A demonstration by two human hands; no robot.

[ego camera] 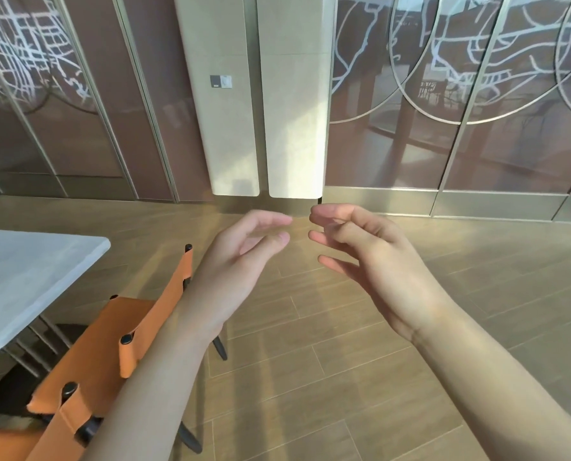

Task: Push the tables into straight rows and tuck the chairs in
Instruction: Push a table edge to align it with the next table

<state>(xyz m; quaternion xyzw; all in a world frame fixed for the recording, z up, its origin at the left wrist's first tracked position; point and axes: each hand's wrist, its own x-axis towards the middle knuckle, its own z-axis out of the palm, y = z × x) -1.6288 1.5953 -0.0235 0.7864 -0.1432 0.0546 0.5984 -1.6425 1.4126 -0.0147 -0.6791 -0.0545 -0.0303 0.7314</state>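
A white-topped table stands at the left edge, with its metal base showing under the top. An orange chair with black frame tips sits at the table's near corner, partly behind my left forearm. My left hand and my right hand are raised in mid-air over the floor, fingertips close together, fingers loosely curled. Neither hand holds or touches anything. Both hands are right of the chair and apart from it.
Wood-plank floor stretches ahead and to the right. A cream pillar with a wall switch stands straight ahead. Glass wall panels with white line patterns run along the back.
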